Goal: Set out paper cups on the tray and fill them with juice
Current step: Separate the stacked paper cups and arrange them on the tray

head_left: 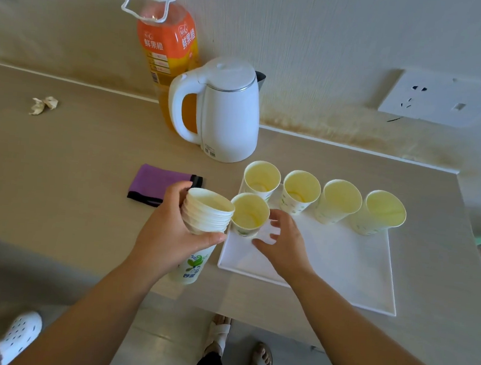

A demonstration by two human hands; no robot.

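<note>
Five paper cups [300, 191], one tray [342, 262], one stack [205, 211] of perhaps seven, one juice bottle [167, 41], one kettle [230, 115]

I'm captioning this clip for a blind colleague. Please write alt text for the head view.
A left hand grips a stack of paper cups while the open right hand reaches beside the fifth cup on a tray. A juice bottle and kettle stand behind.

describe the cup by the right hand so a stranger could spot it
On the beige counter lies a white rectangular tray. Four white paper cups line its far edge; the fifth paper cup stands alone in front of them at the tray's left side, between the right hand and the stack of paper cups in the left hand.
</note>
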